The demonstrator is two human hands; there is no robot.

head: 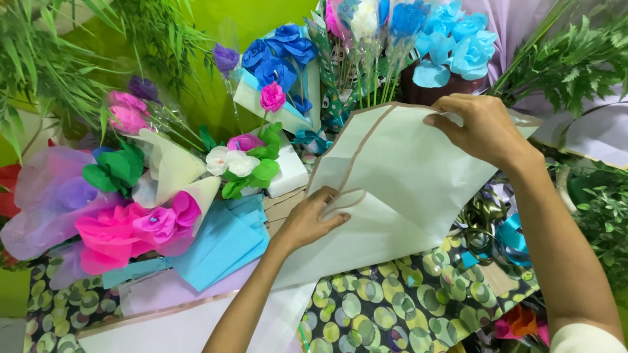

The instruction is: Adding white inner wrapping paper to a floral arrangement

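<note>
A large pale cream sheet of wrapping paper with a tan border [404, 180] lies at the centre of the frame, its long axis running from lower left to upper right. Both hands are on it. The right hand [479, 126] pinches the sheet's upper right edge, lifting it. The left hand [311, 221] presses with closed fingers on a folded corner at its lower left edge. A green-spotted patterned paper [386, 304] lies beneath, toward the lower centre, and pink paper flowers [127, 232] sit at the left.
</note>
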